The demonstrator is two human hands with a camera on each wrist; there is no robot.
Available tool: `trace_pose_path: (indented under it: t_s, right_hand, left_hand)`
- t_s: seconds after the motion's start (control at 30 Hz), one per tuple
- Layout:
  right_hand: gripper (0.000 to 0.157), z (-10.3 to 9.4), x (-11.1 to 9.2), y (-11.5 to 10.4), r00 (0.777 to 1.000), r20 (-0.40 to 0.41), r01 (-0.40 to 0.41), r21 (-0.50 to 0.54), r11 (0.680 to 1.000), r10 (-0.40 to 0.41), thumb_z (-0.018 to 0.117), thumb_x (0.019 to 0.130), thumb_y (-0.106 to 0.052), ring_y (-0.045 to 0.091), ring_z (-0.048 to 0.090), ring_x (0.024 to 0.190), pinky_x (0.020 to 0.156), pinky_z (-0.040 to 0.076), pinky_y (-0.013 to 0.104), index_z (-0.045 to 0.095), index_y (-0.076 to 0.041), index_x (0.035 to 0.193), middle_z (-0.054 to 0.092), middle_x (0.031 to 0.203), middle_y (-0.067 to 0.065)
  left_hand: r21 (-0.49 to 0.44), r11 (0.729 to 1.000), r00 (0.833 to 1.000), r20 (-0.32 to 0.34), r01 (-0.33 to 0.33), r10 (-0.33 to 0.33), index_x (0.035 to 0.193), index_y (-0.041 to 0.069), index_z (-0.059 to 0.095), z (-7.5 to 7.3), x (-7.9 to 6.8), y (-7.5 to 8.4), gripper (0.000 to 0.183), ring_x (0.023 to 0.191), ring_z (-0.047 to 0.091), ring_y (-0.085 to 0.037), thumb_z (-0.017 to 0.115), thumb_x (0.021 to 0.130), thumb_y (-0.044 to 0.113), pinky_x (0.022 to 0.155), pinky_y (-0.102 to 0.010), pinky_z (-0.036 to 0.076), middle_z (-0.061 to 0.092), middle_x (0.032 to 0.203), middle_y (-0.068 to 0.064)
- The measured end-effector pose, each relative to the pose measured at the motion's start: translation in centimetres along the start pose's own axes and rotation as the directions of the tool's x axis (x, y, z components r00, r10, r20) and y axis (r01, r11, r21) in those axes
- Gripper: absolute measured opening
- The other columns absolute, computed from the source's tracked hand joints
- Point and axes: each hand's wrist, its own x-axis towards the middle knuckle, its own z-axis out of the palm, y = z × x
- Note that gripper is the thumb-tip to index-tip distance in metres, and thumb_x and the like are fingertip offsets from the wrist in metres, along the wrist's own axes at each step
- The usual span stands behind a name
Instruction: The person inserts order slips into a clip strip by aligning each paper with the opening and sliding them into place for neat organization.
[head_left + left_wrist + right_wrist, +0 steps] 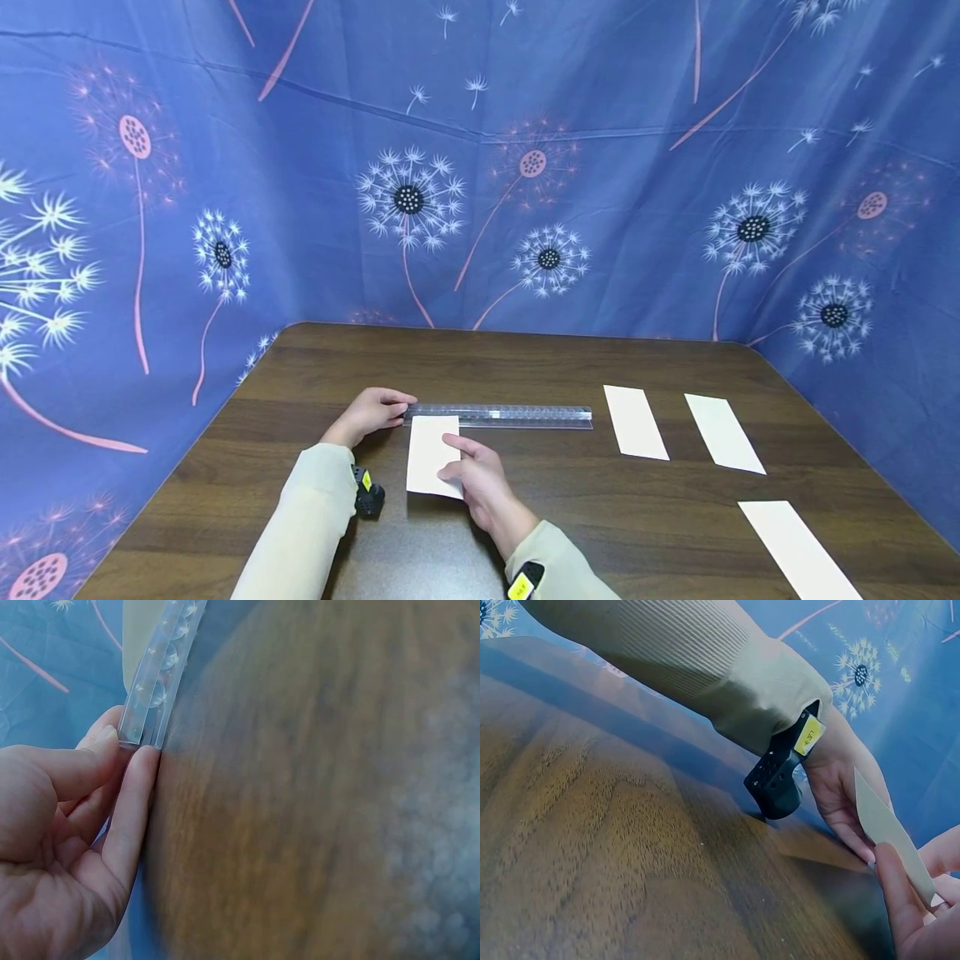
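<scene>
My left hand (371, 410) pinches the left end of a long clear plastic ruler (525, 417), which stretches to the right over the brown table. In the left wrist view, the thumb and a finger (133, 810) close on the end of the ruler (154, 697). Between the thumb and fingers of my right hand (487, 487) is a white paper card (431, 458), upright in the head view. Its top edge overlaps the ruler there, near the left hand. The right wrist view shows this card (885, 825) nearly edge-on, bowed slightly, a fingertip against its face.
Three more white paper cards lie apart on the right of the table: one card (636, 422) nearest the ruler, another card (725, 433) beside it, and a third card (798, 550) closer to the front. Blue dandelion-print cloth (480, 208) hangs behind the wooden table (525, 367).
</scene>
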Motion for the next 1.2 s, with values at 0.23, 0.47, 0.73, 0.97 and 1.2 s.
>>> trace_pose_path:
  t_s: [0.23,0.47,0.73,0.97,1.2]
  right_hand:
    - [0.059,0.4,0.1,0.0,1.000,0.004,-0.006,0.005,1.000,0.006,0.056,0.066,0.016,0.023,0.049,0.106,0.079,0.047,0.025,0.051,0.012,0.125,0.035,0.138,0.031]
    - [0.058,0.8,0.2,0.1,1.000,0.014,-0.022,0.011,1.000,0.022,0.056,0.067,0.016,0.019,0.052,0.097,0.076,0.048,0.025,0.051,0.012,0.125,0.041,0.135,0.027]
    - [0.057,1.1,0.4,0.1,0.999,0.015,-0.046,0.040,0.998,0.045,0.056,0.068,0.016,0.013,0.056,0.082,0.070,0.050,0.023,0.050,0.013,0.124,0.061,0.103,0.009]
    - [0.056,1.2,0.6,0.0,0.998,0.019,-0.067,0.041,0.997,0.066,0.055,0.069,0.016,0.014,0.057,0.081,0.071,0.051,0.025,0.050,0.013,0.124,0.061,0.100,0.010]
    - [0.056,1.3,0.8,-0.2,0.997,0.012,-0.073,0.021,0.997,0.073,0.055,0.069,0.016,0.014,0.056,0.083,0.073,0.051,0.025,0.049,0.013,0.125,0.060,0.102,0.011]
  left_hand:
    - [-0.004,1.000,1.000,0.001,0.001,-0.001,0.109,-0.004,0.067,-0.1,0.0,0.0,0.021,0.090,0.059,-0.015,0.055,0.092,-0.001,0.075,-0.029,0.054,0.061,0.114,-0.017]
    - [-0.012,1.000,1.000,-0.005,-0.007,0.007,0.108,-0.006,0.066,-0.1,-0.2,0.1,0.021,0.088,0.059,-0.015,0.055,0.092,-0.002,0.075,-0.028,0.054,0.061,0.113,-0.018]
    - [-0.012,1.000,1.000,-0.002,0.000,0.000,0.108,-0.006,0.066,0.1,-0.1,0.2,0.020,0.091,0.059,-0.016,0.054,0.093,-0.001,0.075,-0.028,0.054,0.061,0.114,-0.018]
    - [-0.011,1.000,1.000,-0.003,0.006,-0.006,0.108,-0.005,0.067,0.1,0.0,0.1,0.021,0.091,0.059,-0.016,0.053,0.093,-0.001,0.075,-0.028,0.054,0.061,0.114,-0.018]
    - [-0.015,1.000,1.000,-0.001,0.024,-0.024,0.108,-0.004,0.067,0.0,-0.1,0.1,0.021,0.093,0.059,-0.017,0.053,0.093,0.000,0.075,-0.028,0.054,0.061,0.114,-0.017]
